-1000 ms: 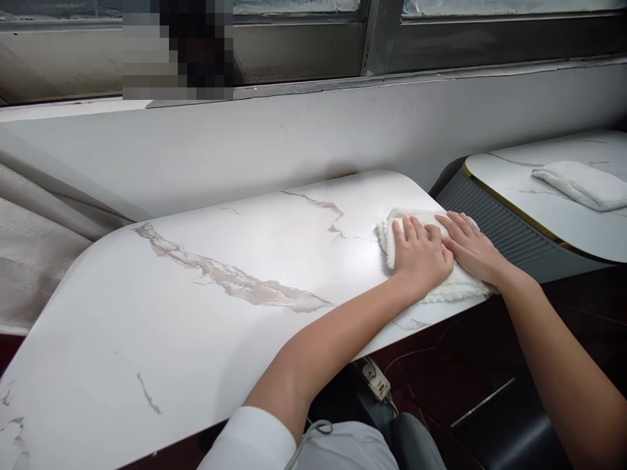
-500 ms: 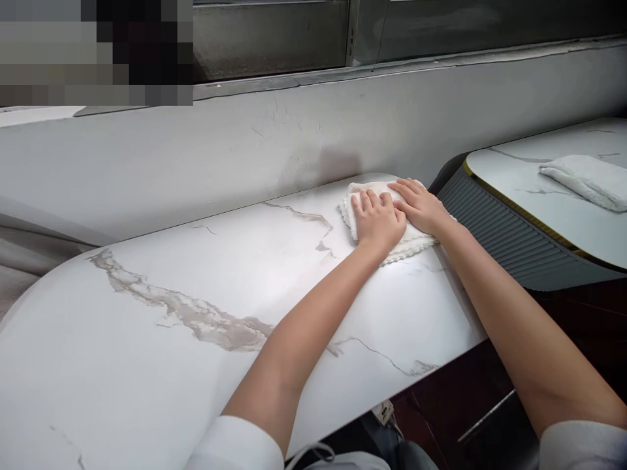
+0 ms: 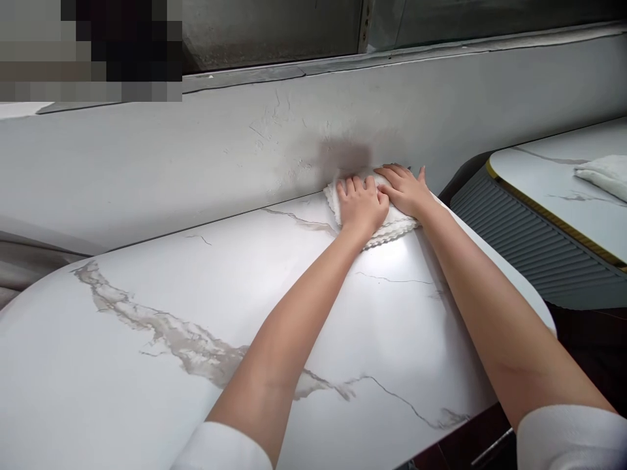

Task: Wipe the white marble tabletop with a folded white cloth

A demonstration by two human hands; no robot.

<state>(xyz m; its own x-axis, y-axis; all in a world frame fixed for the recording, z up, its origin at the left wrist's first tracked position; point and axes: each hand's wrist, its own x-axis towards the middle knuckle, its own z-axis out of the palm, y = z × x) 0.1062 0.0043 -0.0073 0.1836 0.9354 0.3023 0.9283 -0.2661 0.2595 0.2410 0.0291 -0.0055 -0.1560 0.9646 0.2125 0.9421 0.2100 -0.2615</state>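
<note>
A folded white cloth (image 3: pixel 392 228) with a scalloped edge lies on the far end of a white marble-patterned table (image 3: pixel 235 281), close to the wall. My left hand (image 3: pixel 363 203) presses down on the cloth's left part, palm down, fingers apart and slightly bent. Beside it, my right hand (image 3: pixel 404 190) rests flat on the right part with its fingers spread and the little finger sticking up. The two hands nearly touch at the thumbs. Much of the cloth is hidden beneath them.
A grey-white wall (image 3: pixel 196 163) with scuffed, peeling patches runs along the table's far side, below a window ledge (image 3: pixel 274 75). To the right stands a second marbled table (image 3: pixel 543 176) with a gold edge and ribbed grey side. Another white cloth (image 3: pixel 605 175) lies on it.
Both hands have slid the cloth farther away, toward the wall and the table's far end. The camera view has shifted a little, so more of the table's right edge shows.
</note>
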